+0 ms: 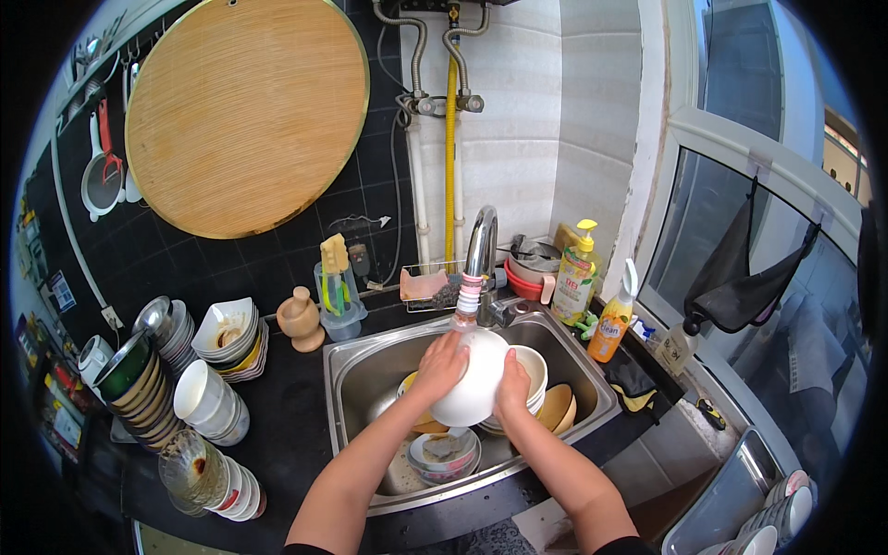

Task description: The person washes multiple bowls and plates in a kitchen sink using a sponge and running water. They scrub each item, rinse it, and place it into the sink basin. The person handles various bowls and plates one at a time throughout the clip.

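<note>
Between my two hands a white bowl (pixel 473 381) is held tilted above the sink (pixel 374 475), right under the end of the faucet (pixel 483 243). My left hand (pixel 442 368) lies against the bowl's upper left side, fingers spread over it. My right hand (pixel 512 385) grips its right side. Behind the right hand, white bowls (pixel 533 364) are stacked in the basin, with a yellowish bowl (pixel 557 408) beside them. Lower in the sink sits a pile of soiled bowls (pixel 444 454). The held bowl partly hides an orange-yellow bowl (pixel 429 423).
Stacks of used bowls (pixel 229 329) and cups (pixel 239 489) crowd the left counter, near a wooden mortar (pixel 300 326). A pump bottle (pixel 574 284) and an orange spray bottle (pixel 613 326) stand right of the faucet. More bowls fill a tray (pixel 735 485) at lower right.
</note>
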Available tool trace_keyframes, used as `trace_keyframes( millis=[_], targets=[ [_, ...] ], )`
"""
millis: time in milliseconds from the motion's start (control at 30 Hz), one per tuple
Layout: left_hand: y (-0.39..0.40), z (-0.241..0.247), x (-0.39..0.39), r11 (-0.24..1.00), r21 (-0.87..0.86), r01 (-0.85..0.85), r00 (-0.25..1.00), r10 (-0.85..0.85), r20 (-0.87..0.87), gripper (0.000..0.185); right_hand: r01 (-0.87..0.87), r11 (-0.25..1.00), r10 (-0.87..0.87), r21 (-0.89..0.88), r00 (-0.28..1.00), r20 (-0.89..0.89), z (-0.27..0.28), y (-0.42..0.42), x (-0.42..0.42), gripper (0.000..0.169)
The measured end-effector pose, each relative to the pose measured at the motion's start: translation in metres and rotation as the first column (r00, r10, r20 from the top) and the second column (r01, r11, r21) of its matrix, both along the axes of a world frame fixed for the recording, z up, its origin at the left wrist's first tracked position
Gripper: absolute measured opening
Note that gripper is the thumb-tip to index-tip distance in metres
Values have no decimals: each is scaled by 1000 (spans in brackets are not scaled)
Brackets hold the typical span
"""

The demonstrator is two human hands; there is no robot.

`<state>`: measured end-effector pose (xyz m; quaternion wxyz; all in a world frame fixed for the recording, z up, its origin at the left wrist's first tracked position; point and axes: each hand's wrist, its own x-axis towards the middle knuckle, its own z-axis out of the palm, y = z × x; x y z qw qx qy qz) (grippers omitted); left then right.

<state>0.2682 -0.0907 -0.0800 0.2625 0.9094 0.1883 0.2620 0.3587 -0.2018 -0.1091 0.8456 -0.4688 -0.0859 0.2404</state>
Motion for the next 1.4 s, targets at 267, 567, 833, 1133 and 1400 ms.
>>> trace_keyframes(
  millis=[267, 567, 833, 1133, 1400],
  targets=[
    [64, -25, -25, 576, -816, 50, 997, 18, 73, 53, -410, 902, 400, -136, 912, -93, 18, 1, 15, 45],
    [50, 15, -79, 171, -940, 295, 953, -127, 276, 42, -537, 774, 587, -337, 807, 61, 28, 32, 46, 38],
    [-3, 25, -84, 236, -871, 430, 879, 112, 464, 41, -503, 804, 583, -316, 773, 251, 21, 70, 44, 42],
    [-1, 4, -99, 367, -868, 336, 884, 196, 425, 39, 190, 773, 570, -605, 209, 795, 53, 66, -43, 86],
    [7, 0, -111, 253, -824, 508, 742, 359, 567, 51, -580, 795, 537, -174, 808, -241, 25, 40, -11, 46]
  ],
)
